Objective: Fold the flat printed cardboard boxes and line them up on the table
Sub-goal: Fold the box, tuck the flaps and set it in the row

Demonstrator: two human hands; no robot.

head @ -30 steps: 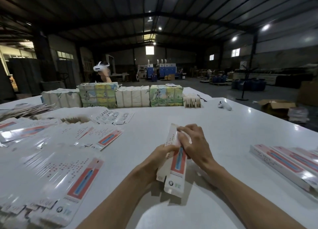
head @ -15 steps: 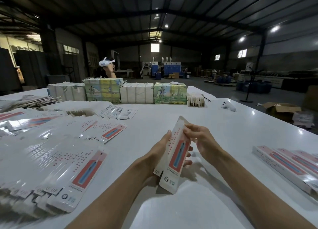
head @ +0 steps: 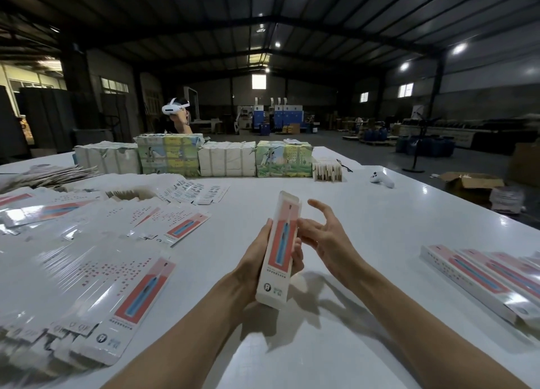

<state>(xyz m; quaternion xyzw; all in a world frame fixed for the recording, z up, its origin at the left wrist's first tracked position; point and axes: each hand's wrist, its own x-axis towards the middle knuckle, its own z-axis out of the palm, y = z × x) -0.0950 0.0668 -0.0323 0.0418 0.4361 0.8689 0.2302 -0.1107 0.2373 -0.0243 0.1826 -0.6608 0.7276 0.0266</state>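
A long white box with a red panel and a blue toothbrush print (head: 280,248) stands nearly upright above the white table (head: 365,219), its top flap sticking up. My left hand (head: 257,260) grips it round the middle from behind. My right hand (head: 323,234) is just to the right of the box, fingers spread and relaxed, fingertips close to its edge. Flat printed boxes (head: 87,260) lie fanned in a big pile on the left. Folded boxes (head: 479,277) lie side by side in a row at the right.
Wrapped paper bundles (head: 204,158) line the far side of the table, with a small stack of cards (head: 327,169) and a white controller (head: 381,179) beside them. A person wearing a white headset (head: 175,109) sits behind the bundles. An open carton (head: 470,181) lies on the floor.
The box has been raised and turned more upright, red front toward me. My right hand has let go of its top end and opened beside it. The view tilted up.
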